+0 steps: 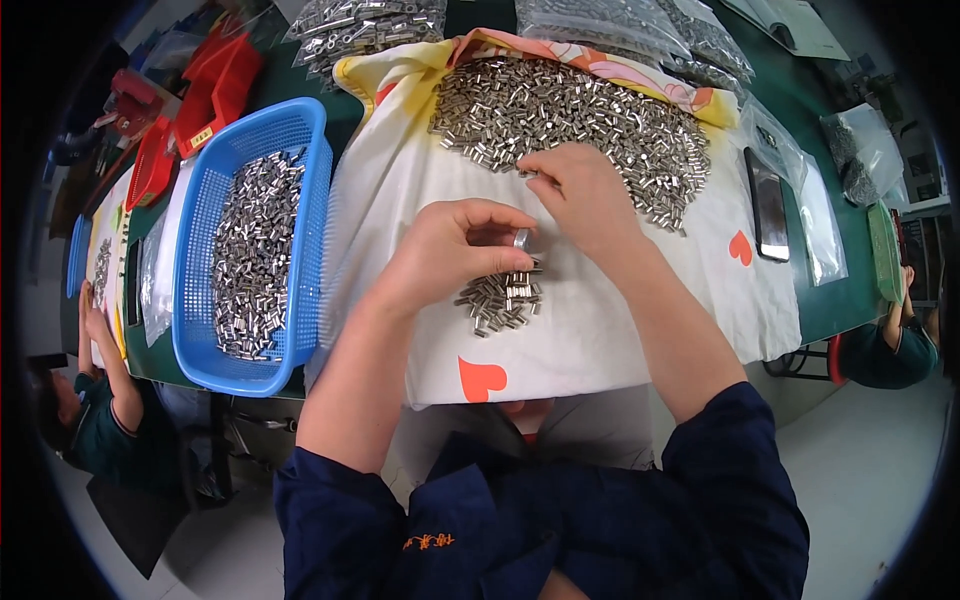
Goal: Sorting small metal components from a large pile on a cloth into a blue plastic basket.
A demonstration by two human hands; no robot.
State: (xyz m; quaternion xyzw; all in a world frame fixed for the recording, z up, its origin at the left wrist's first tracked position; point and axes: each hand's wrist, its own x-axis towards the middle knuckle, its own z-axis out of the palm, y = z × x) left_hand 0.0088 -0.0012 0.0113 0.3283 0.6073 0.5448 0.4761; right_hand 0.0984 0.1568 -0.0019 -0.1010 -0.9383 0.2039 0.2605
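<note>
My left hand [455, 245] pinches a short silvery metal cylinder [522, 240] between thumb and fingertips. Right below it on the white cloth lies a small heap of metal sleeves [495, 303]. My right hand [585, 195] is closed at the near edge of a large pile of similar small metal sleeves [570, 110]. A tiny metal piece, apparently one of the sleeves, shows at its thumb and forefinger. The blue plastic basket [318, 190] to the left holds many more sleeves.
A patterned white cloth [380, 200] covers my part of the green table. Bags of metal parts [365, 35] stand at the back. A phone [767, 205] and plastic bags lie on the right; red bins [215, 85] stand far left. Other people sit at both sides.
</note>
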